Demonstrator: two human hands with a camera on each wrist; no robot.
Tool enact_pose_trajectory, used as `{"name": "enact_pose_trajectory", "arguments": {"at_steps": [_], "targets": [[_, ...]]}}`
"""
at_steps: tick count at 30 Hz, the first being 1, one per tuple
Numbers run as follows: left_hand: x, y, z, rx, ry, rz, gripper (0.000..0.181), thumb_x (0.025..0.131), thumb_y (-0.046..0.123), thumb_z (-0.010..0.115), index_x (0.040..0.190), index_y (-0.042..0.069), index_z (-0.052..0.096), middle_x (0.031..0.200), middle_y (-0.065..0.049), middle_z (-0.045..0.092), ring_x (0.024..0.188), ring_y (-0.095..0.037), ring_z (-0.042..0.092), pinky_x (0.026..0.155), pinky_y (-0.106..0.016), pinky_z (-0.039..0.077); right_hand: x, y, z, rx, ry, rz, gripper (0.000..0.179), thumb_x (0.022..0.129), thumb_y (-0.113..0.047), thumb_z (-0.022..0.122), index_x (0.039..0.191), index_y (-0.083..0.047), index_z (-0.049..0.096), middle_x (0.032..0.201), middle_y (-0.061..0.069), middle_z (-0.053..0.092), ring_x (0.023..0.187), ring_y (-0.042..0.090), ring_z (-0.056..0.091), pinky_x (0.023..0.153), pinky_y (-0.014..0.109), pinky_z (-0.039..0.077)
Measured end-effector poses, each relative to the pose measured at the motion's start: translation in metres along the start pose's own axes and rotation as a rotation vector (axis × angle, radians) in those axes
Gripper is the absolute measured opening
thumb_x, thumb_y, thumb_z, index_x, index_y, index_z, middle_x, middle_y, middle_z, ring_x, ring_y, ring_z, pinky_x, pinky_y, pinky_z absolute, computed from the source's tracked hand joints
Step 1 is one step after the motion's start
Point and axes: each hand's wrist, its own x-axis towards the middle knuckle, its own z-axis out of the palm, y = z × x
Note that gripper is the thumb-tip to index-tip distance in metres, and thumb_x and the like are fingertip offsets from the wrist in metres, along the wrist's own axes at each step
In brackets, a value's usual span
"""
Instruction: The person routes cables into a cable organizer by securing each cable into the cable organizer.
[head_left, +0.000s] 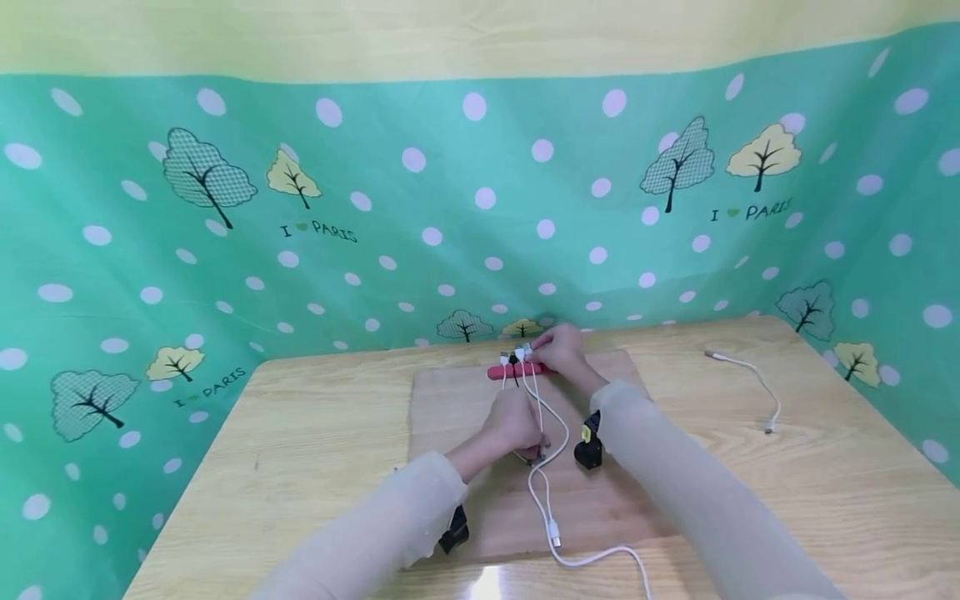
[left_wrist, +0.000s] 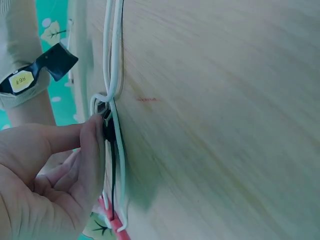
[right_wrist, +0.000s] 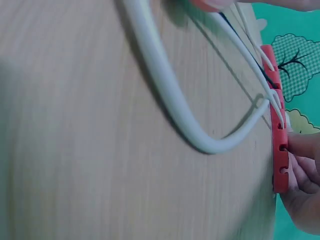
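A red slotted cable holder (head_left: 516,371) stands near the board's far edge, with white cables and one black cable in its slots. My right hand (right_wrist: 302,182) grips its right end from behind, fingers curled and thumb at a slot. Beside those fingertips a USB plug (head_left: 527,348) sticks out behind the holder. Nearer to me, my left hand (head_left: 513,421) pinches a small black plug (left_wrist: 108,126) between thumb and fingers. From this plug the black cable (left_wrist: 113,175) runs to the holder. White cables (left_wrist: 116,50) lie against it, and a small grey connector is partly covered there.
A wooden board (head_left: 450,417) lies under the cables on the table (head_left: 315,433). One white cable (head_left: 551,492) trails to the near edge, beside a white connector (head_left: 554,533). A short white cable (head_left: 757,379) lies at right. A patterned cloth (head_left: 480,208) hangs behind.
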Motion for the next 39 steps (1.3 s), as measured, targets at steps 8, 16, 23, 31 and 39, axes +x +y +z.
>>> {"name": "enact_pose_trajectory", "arguments": {"at_steps": [8,16,23,31,39], "targets": [[0.001,0.005,-0.006,0.053,0.056,0.097,0.029,0.070,0.010,0.084,0.055,0.006,0.060,0.044,0.002,0.051,0.041,-0.008,0.047,0.039,-0.016,0.038,-0.003,0.006,-0.016,0.107,-0.115,0.013,0.036,0.078,-0.017,0.079,0.110,-0.004,0.069,0.111,0.016,0.071,0.098,0.026,0.068,0.080,0.026,0.057],[0.014,0.002,-0.010,-0.104,0.113,0.221,0.011,0.082,0.011,0.073,0.086,0.001,0.072,0.080,-0.011,0.073,0.070,-0.016,0.066,0.059,-0.019,0.053,-0.014,0.018,-0.054,0.078,-0.223,-0.084,0.044,0.087,-0.015,0.070,0.127,-0.003,0.058,0.125,0.018,0.063,0.113,0.032,0.060,0.097,0.039,0.053],[0.025,-0.001,-0.005,-0.277,0.102,0.241,0.030,0.084,0.016,0.073,0.108,-0.002,0.068,0.101,-0.014,0.074,0.094,-0.026,0.071,0.080,-0.028,0.059,-0.020,0.044,-0.087,-0.016,-0.188,-0.139,0.046,0.090,-0.022,0.066,0.130,-0.003,0.056,0.131,0.019,0.060,0.119,0.036,0.058,0.103,0.046,0.049],[0.029,0.007,0.005,-0.372,0.046,0.191,0.038,0.085,0.020,0.072,0.117,0.000,0.064,0.113,-0.014,0.070,0.103,-0.022,0.067,0.088,-0.025,0.057,-0.025,0.073,-0.122,-0.073,-0.114,-0.139,0.046,0.092,-0.024,0.065,0.129,0.001,0.056,0.129,0.024,0.060,0.117,0.039,0.059,0.099,0.046,0.051],[0.031,0.013,0.014,-0.415,0.021,0.143,0.041,0.086,0.023,0.072,0.120,0.002,0.063,0.119,-0.013,0.068,0.106,-0.021,0.066,0.089,-0.025,0.056,-0.032,0.106,-0.148,-0.116,-0.039,-0.170,0.047,0.094,-0.028,0.062,0.128,0.004,0.057,0.126,0.027,0.061,0.112,0.040,0.060,0.078,0.015,0.052]]}}
